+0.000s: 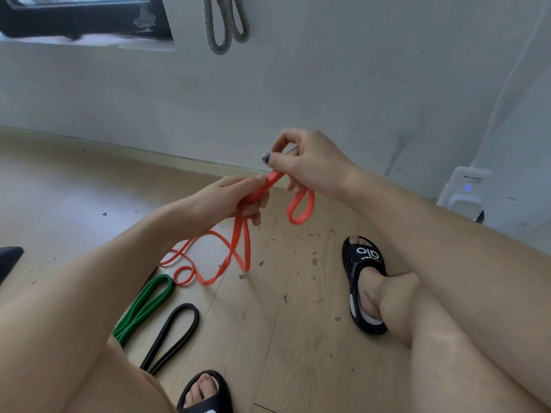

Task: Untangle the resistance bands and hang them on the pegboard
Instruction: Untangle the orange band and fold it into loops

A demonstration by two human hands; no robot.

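Observation:
An orange resistance band [238, 248] hangs twisted between both hands, its lower loops trailing onto the wooden floor. My left hand [235, 201] grips a bunch of its strands. My right hand [304, 165] pinches the band's upper part, and a short orange loop [301, 207] dangles under it. A green band [146, 308] lies folded on the floor beside my left leg. A black band [173, 338] lies folded just right of the green one. A grey band [226, 25] hangs on the white wall at the top. No pegboard shows.
My feet in black slippers [362, 284] rest on the floor [298, 353], one at the right, one at the bottom [205, 394]. A white device [465, 195] with a blue light stands by the wall at right. Small debris dots the floorboards.

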